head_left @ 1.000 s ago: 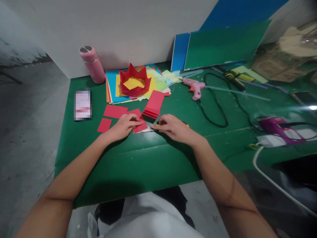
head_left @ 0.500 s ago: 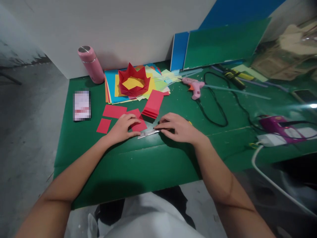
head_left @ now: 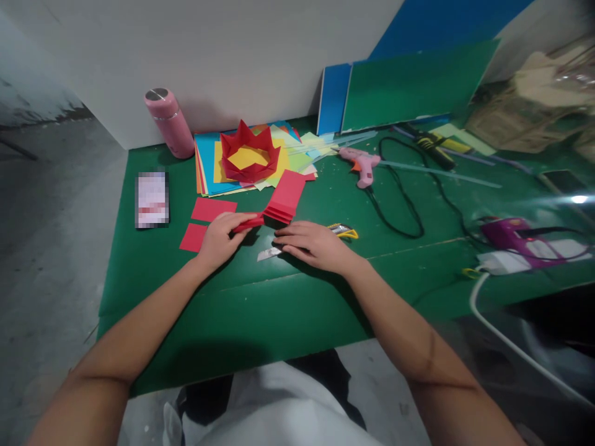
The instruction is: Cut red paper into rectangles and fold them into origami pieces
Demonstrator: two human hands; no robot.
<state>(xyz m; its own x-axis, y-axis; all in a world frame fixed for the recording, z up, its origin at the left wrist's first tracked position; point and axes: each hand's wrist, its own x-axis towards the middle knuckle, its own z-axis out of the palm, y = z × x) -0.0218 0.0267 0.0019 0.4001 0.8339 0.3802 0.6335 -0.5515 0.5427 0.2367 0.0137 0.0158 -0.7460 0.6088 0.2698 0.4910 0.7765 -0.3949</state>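
My left hand (head_left: pixel 222 238) is closed on a red paper piece (head_left: pixel 248 222), pinched at its edge and tilted up off the table. To its right, my right hand (head_left: pixel 310 244) rests palm down with fingers stretched out over a short metal ruler (head_left: pixel 268 254), whose left end sticks out. Beyond that hand lies a yellow utility knife (head_left: pixel 343 231), partly hidden by it. A stack of folded red paper strips (head_left: pixel 287 193) is just above both hands. Two flat red paper pieces, a larger one (head_left: pixel 211 209) and a smaller one (head_left: pixel 193 236), lie near my left hand.
A red pointed paper ring (head_left: pixel 227 158) sits on coloured sheets (head_left: pixel 207 170). Behind stands a pink bottle (head_left: pixel 171 127); a blurred-out pack (head_left: pixel 152 199) lies left. To the right are a pink glue gun (head_left: pixel 365 162), its black cord (head_left: pixel 395 217) and a purple power strip (head_left: pixel 509 238).
My left hand has lifted a red paper piece from the table. My right hand has shifted left over the ruler, uncovering more of the utility knife.
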